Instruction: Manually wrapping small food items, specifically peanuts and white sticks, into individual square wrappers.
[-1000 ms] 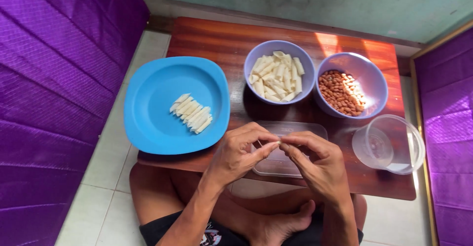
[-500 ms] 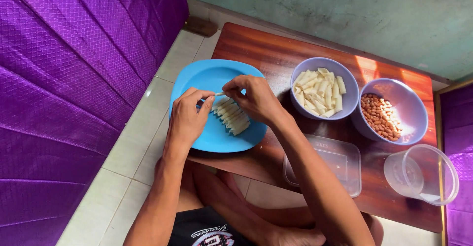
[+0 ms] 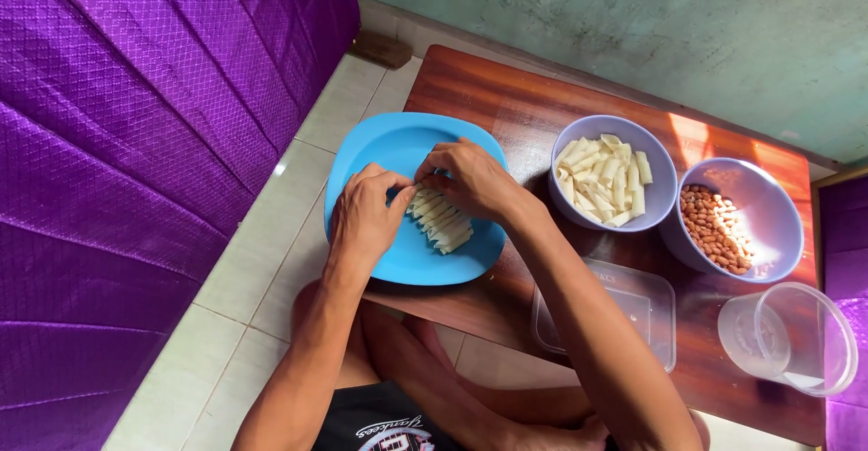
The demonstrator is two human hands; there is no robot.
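i have both hands over one blue plate (image 3: 380, 148), left hand (image 3: 363, 216) and right hand (image 3: 470, 180) pinching the row of pale rolled sticks (image 3: 440, 220). on the surface (image 3: 488, 89) i count two purple bowls, one of sticks (image 3: 604, 180), one of peanuts (image 3: 719, 225).

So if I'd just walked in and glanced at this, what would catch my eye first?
Probably the two hands, the left hand and right hand, meeting over a bright blue plate at the low wooden table's left end, fingers on a neat row of pale rolled sticks. Next, the purple quilted curtain filling the left side. Right of the plate sit two lilac bowls, one of pale rolled pieces, one of peanuts.
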